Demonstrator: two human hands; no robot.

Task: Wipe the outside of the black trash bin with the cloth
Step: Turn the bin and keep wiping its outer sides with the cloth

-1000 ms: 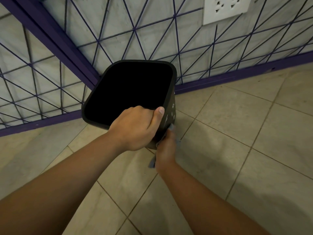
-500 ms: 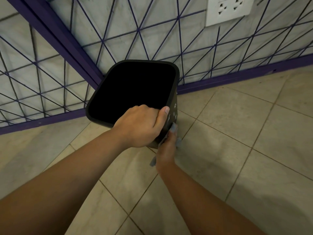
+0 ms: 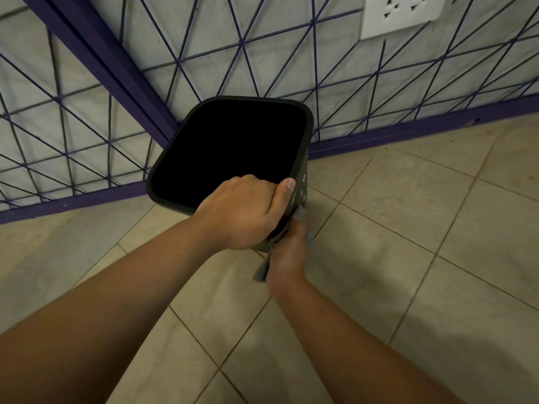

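A person's left hand [image 3: 243, 212] grips the near rim of a black trash bin [image 3: 300, 118] tilted in a tiled corner, while the right hand [image 3: 287, 252] clutches a grey cloth [image 3: 261, 271] against the bin's outer side wall below.

Bin [image 3: 303, 158] black, pale specks on its side. Cloth [image 3: 260, 272] grey-blue. Floor tiles [image 3: 408, 199] beige, brown grout. Wall [image 3: 204, 39] pale grey with purple triangle lines; purple skirting [image 3: 408, 131]. Socket [image 3: 399, 13] white.
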